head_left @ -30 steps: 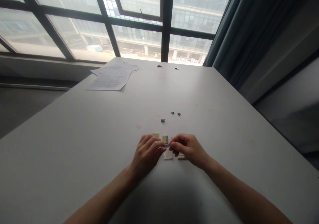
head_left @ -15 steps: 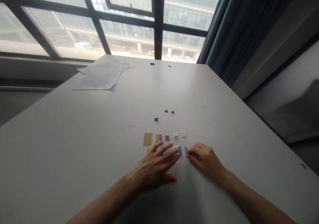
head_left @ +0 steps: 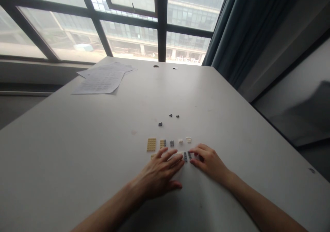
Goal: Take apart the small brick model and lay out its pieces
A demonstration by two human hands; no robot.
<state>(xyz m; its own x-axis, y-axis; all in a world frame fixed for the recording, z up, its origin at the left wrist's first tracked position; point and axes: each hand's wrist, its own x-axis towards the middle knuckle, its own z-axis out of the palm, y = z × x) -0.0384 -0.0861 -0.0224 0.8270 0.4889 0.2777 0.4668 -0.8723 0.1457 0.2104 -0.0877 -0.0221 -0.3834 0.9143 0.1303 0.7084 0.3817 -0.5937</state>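
My left hand (head_left: 163, 168) lies palm down with its fingers spread over the near row of toy bricks, hiding part of it. Its fingertips reach a dark grey narrow plate (head_left: 185, 157). To the right, my right hand (head_left: 207, 159) pinches a second dark grey narrow plate (head_left: 189, 155) by its ends, thumb at the near end. The two grey plates lie almost parallel with a small gap. Beyond my fingers runs a row: a tan plate (head_left: 151, 144), a tan and grey piece (head_left: 163, 143), a grey piece (head_left: 172, 143), a small white piece (head_left: 180, 141) and a curved white piece (head_left: 188, 140).
A dark grey brick (head_left: 160, 124) and two tiny dark pieces (head_left: 170, 115) sit farther back on the white table (head_left: 103, 129). Printed papers (head_left: 103, 79) lie at the far left. Two round holes are near the back edge by the window.
My right hand has shifted the grey plate slightly left, closer to the other one, and its fingers are spread more along it. My left hand stays in nearly the same pose.
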